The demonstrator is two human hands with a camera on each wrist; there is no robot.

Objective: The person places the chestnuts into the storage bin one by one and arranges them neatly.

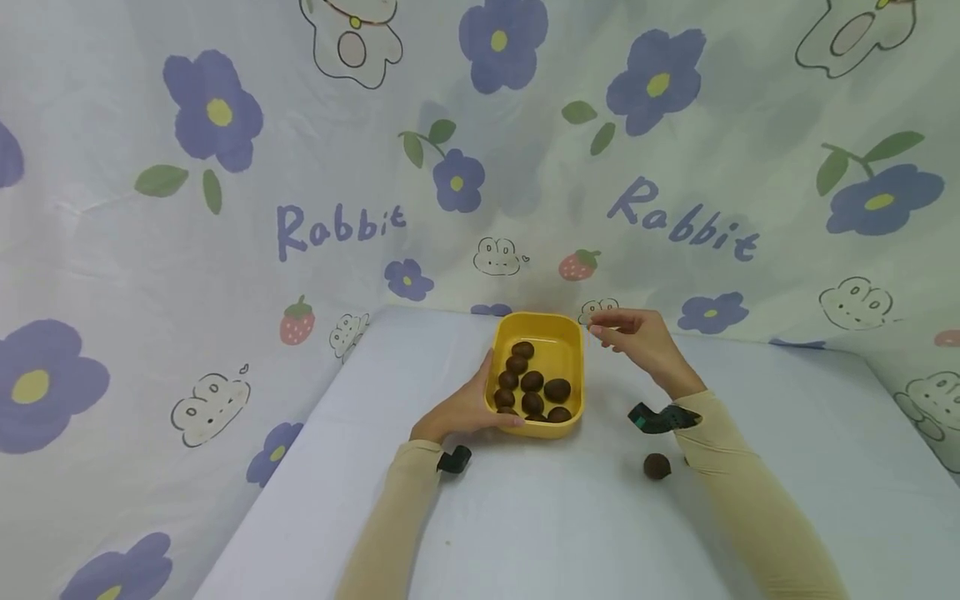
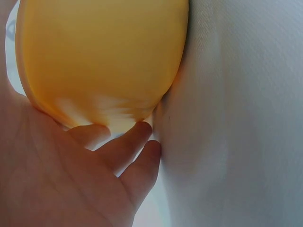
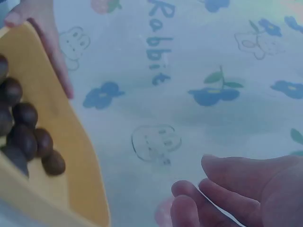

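A yellow plastic box point(image 1: 558, 348) with rounded corners stands on the white table. Several round, dark-brown nuts point(image 1: 532, 381) lie in it, gathered toward its near and left sides. My left hand point(image 1: 468, 408) grips the box at its near left corner, the thumb along the front rim and the fingers against the left wall. In the left wrist view those fingers point(image 2: 137, 146) press on the box's outer side. Just right of the box's far corner, my right hand point(image 1: 637, 340) hovers with loosely bent fingers. Its thumb and fingertips point(image 3: 184, 210) are apart, with nothing between them.
One loose nut point(image 1: 657, 467) lies on the table near the right forearm. A small dark edge shows beside the right sleeve point(image 1: 738, 475), mostly hidden by it. Behind the table hangs a cloth point(image 1: 517, 125) printed with flowers and rabbits. Both wrists wear dark straps point(image 1: 663, 418).
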